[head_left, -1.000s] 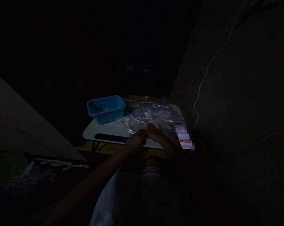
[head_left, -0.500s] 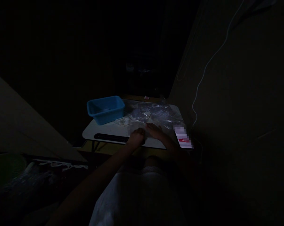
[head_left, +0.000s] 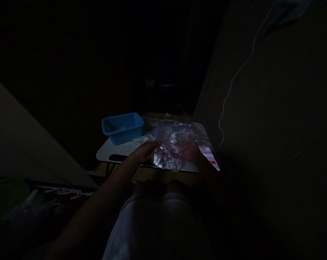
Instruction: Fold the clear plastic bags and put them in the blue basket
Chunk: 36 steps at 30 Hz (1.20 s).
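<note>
A crinkled clear plastic bag (head_left: 167, 157) hangs between my two hands, over the near edge of a small white table (head_left: 103, 151). My left hand (head_left: 148, 150) is closed on its left side, thumb on top. On its right side, my right hand (head_left: 190, 151) has the thumb raised and apart, with the other fingers partly behind the plastic. More clear plastic (head_left: 176, 128) lies crumpled on the table beyond. Whitish, thin pieces (head_left: 143, 139) lie left of it, by a blue basin (head_left: 125, 135). The room is very dark.
A lit phone (head_left: 210, 155) lies at the table's right edge, partly behind my right forearm. A small pinkish-white item (head_left: 168, 115) sits past the far edge. A white cable (head_left: 233, 77) runs down the right wall. A green basket (head_left: 8, 195) is on the lower left.
My hands have moved apart from low over the tabletop. The clear plastic bag is now lifted and spread between them, and my right thumb is raised.
</note>
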Motion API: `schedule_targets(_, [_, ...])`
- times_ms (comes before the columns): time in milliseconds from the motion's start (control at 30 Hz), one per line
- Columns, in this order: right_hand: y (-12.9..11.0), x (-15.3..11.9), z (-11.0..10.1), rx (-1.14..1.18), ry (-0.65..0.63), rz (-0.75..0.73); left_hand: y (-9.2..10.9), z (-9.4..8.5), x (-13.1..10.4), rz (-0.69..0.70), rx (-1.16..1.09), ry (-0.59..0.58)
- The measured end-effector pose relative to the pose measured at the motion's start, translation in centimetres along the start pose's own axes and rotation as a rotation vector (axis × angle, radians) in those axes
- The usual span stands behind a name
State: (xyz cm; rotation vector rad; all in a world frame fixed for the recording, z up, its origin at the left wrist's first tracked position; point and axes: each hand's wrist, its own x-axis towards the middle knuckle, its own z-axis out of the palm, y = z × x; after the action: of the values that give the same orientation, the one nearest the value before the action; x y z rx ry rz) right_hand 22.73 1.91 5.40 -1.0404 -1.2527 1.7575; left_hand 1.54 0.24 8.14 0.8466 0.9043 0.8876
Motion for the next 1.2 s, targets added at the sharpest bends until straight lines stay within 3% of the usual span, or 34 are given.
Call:
schedule_targets(100, [0.3, -0.5, 1.3, -0.101, 0.001, 0.022, -0.7, -0.3, 0.2, -0.028, -0.060, -0.003])
schedule_targets(233, [1.3, 0.0, 1.9, -0.039, 0.019, -0.015, -1.5, -0.7, 0.5, -0.047, -0.087, 0.002])
schedule_targets(667, [2.3, 1.1, 0.6, 0.073, 0.072, 0.032, -2.3, -3.4, 1.5, -0.004, 0.056, 0.114])
schedule_targets(900, [3.3, 1.7, -0.1, 0.069, 0.079, -0.011, -2.7, -4.0, 1.9, 0.033, 0.109, 0.063])
schedule_targets(1200, [3.5, 2.2, -0.5, 0.004, 0.083, -0.114, -2.3, -3.9, 2.0, 0.073, 0.221, 0.104])
